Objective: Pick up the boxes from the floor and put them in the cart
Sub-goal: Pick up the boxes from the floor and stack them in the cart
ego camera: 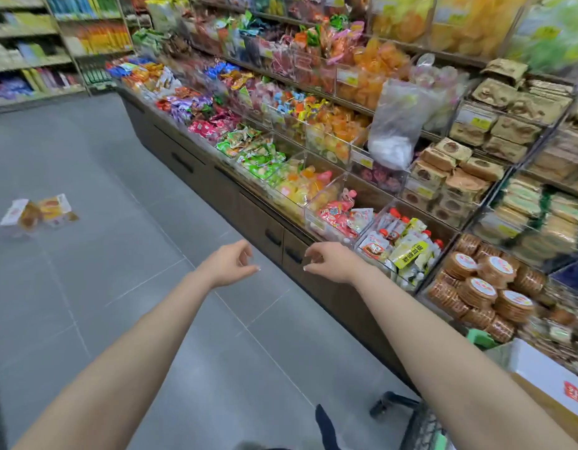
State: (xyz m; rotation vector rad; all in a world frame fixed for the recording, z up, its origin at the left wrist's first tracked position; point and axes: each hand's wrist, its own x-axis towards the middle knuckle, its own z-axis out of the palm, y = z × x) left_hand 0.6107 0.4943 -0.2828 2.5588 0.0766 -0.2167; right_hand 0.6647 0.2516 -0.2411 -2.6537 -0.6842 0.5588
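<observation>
Two snack boxes, white with orange pictures, lie on the grey floor at the far left, well away from both hands. My left hand and my right hand are stretched out in front of me above the floor, fingers loosely curled, holding nothing. At the bottom right, the cart shows its dark frame and a wheel. A white box with a red label sits in the cart, partly behind my right forearm.
A long shelf unit with brown cabinet doors and clear bins of sweets runs along the right. Racks of packed biscuits stand close to the cart. More shelves line the back left. Grey tiled floor lies between.
</observation>
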